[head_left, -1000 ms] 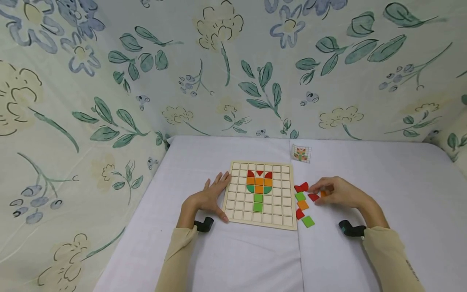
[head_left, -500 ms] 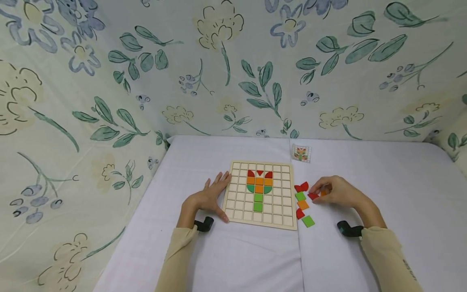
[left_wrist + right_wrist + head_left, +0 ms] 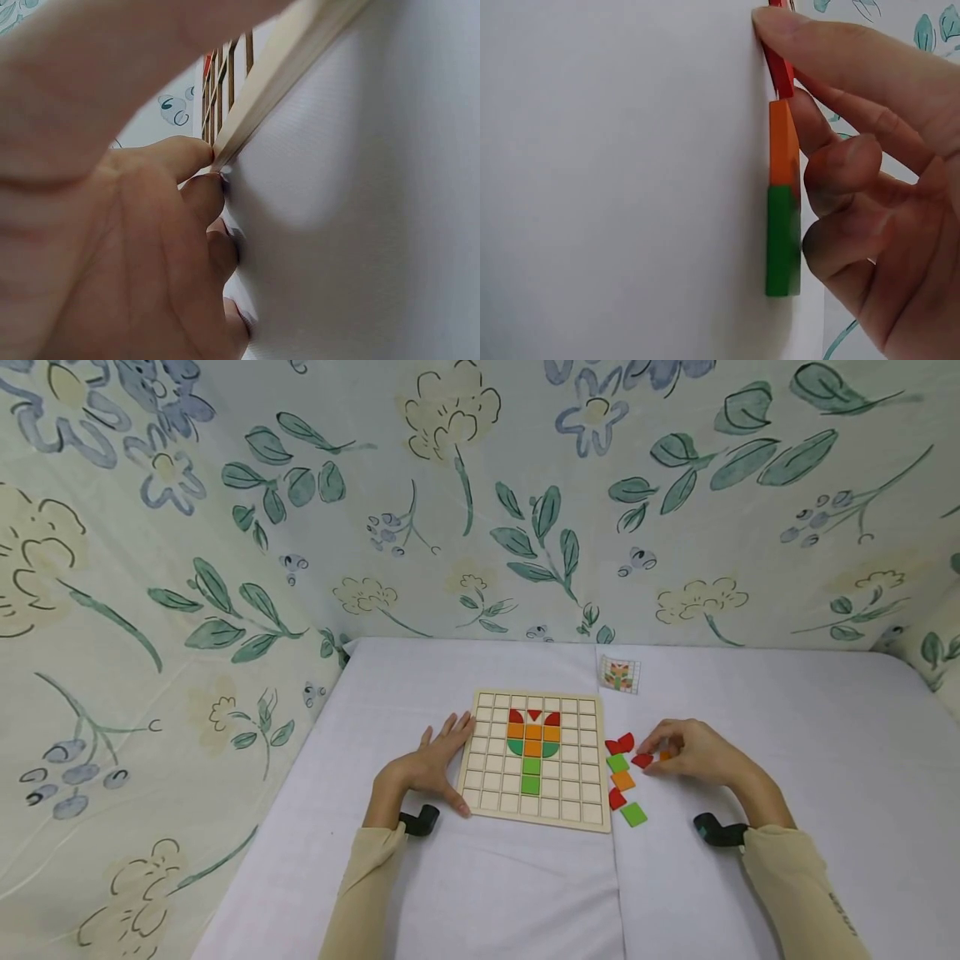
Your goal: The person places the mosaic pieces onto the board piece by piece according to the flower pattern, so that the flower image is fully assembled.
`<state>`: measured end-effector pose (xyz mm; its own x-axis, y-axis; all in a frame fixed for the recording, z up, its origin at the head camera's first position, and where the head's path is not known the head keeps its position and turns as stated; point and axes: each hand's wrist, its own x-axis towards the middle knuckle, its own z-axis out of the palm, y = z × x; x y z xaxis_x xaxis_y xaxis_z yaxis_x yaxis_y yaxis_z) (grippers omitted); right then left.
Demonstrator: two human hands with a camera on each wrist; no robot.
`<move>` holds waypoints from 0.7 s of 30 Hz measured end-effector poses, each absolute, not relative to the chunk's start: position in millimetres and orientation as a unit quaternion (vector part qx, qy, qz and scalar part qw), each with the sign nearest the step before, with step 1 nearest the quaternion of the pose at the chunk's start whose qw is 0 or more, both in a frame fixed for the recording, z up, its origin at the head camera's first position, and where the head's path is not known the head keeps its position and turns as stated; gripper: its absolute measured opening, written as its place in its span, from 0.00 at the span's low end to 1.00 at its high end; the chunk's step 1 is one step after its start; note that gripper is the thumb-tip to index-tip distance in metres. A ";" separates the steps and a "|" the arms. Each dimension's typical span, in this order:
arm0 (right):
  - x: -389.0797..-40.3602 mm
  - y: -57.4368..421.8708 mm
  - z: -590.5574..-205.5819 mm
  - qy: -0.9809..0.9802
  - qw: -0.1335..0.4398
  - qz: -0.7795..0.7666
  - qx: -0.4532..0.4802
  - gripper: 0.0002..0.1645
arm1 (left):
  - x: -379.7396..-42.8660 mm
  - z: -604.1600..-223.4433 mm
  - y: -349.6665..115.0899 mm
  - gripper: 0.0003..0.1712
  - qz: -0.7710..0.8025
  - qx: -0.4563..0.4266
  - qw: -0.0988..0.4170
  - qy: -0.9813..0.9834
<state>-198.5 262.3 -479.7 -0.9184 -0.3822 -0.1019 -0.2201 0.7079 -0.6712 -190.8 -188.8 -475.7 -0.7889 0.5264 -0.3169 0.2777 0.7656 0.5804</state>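
A wooden grid board [image 3: 495, 802] lies on the white cloth, with red, orange and green pieces set in a flower shape. Along its left edge rests my left hand [image 3: 427, 768], fingers spread and thumb at the near left corner; the left wrist view shows fingertips touching the board's side [image 3: 259, 94]. To the right of the board, my right hand [image 3: 697, 750] pinches a red curved piece [image 3: 642, 761] between thumb and index finger, low over the cloth. Under its curled other fingers lie an orange piece [image 3: 782, 142] and a green piece [image 3: 780, 240], mostly hidden from the head view.
Beside the board's right edge lie loose red pieces [image 3: 619, 744], a light green square [image 3: 617, 764], an orange square [image 3: 623, 781], another red piece [image 3: 617, 799] and a second light green square [image 3: 633, 815]. A small pattern card [image 3: 620, 676] sits behind. Floral fabric [image 3: 480, 510] hangs at the back.
My right hand has shifted slightly left and away from me, and the red curved piece at its fingertips has shifted and turned a little. The left hand and board have stayed put.
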 end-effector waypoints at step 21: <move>-197.5 260.9 -478.7 0.915 0.119 -0.363 -0.131 0.21 | -190.4 -475.9 -188.7 0.87 0.267 0.218 0.236 0.909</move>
<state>-197.5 260.9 -478.7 -0.9373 -0.3263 -0.1227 -0.1532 0.7019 -0.6956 -190.4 -188.7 -475.9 -0.7930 0.5224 -0.3133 0.2704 0.7627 0.5875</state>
